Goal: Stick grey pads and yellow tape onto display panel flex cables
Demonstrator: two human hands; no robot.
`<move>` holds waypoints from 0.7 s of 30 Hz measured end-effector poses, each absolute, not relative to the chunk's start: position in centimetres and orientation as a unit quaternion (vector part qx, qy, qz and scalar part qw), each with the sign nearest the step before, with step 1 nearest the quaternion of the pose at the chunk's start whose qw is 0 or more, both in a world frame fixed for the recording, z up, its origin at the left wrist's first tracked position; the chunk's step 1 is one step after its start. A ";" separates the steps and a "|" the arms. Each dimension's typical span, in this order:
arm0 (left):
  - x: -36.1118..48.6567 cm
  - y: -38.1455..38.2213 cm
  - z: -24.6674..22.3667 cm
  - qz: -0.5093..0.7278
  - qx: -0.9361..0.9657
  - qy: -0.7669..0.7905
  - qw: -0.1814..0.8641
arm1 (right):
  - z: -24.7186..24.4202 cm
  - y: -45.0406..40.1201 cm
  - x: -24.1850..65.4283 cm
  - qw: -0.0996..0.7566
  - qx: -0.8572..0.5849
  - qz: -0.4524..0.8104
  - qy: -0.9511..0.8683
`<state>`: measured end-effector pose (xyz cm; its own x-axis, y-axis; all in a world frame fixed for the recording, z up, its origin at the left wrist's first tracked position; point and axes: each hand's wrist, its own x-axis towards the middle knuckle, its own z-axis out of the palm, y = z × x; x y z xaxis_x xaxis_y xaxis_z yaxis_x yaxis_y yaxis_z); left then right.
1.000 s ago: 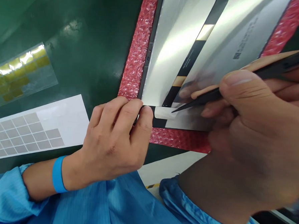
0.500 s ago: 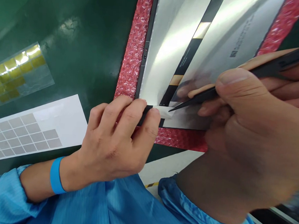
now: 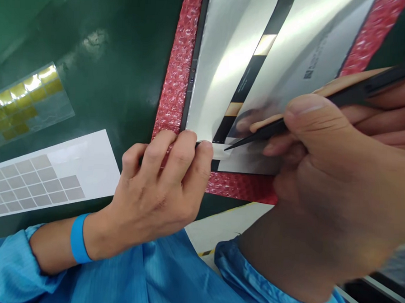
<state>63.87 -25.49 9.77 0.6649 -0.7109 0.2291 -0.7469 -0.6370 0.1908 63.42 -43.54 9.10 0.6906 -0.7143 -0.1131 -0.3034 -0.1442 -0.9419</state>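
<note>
My right hand [image 3: 332,144] grips black pointed tweezers [image 3: 268,130]. Their tip meets a short silvery tape strip [image 3: 219,151] near the lower left corner of a flat silver panel [image 3: 224,57], which looks like the back of a display. Beside that strip, my left hand [image 3: 165,181] rests on the corner with bent fingers drawn together, thumb against the strip's left end. What lies under those fingertips is hidden. A black band [image 3: 249,79] with gold patches runs up the panel from the strip.
Pink bubble wrap [image 3: 176,73] lies under the panel on a green tabletop [image 3: 127,39]. To the left are a clear sheet of yellow squares [image 3: 22,97] and a white sheet of grey square labels [image 3: 45,175]. Pale floor [image 3: 229,225] shows past the table edge.
The panel sits slightly further left in view, and the tweezers with it. My left thumb has shifted slightly up and left; the black piece by it is now mostly covered.
</note>
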 end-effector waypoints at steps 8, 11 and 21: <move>64.0 -25.4 9.8 0.049 0.899 -0.418 0.125 | 8.7 -43.3 63.4 0.538 -0.766 -0.210 0.284; 64.0 -25.5 9.7 0.043 0.901 -0.411 0.129 | 8.8 -43.3 63.3 0.532 -0.764 -0.215 0.295; 64.0 -25.9 9.8 0.007 0.897 -0.434 0.085 | 7.1 -44.3 64.2 0.619 -0.634 -0.354 0.300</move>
